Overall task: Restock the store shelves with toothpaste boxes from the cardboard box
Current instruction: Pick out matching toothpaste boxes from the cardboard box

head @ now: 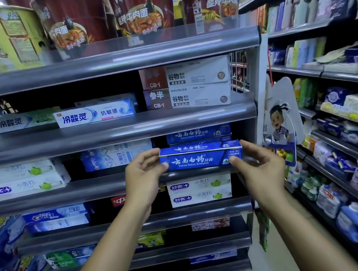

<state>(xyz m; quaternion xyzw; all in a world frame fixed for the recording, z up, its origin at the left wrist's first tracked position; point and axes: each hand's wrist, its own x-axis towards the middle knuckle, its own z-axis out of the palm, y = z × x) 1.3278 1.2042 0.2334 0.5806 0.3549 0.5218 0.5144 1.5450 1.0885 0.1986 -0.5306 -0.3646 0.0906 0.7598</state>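
Your left hand [144,178] and right hand [258,166] pinch opposite ends of blue rectangular cardboard toothpaste box [200,157], fingers curled. Long axis level, parallel to grey shelf lip [91,189]; matching blue stack [197,133] just behind, possibly touching.

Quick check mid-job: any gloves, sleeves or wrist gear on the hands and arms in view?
No. The left hand and right hand are bare, with no gloves or rings visible. Both forearms are uncovered to the frame's edge: no sleeve, watch or band shows.
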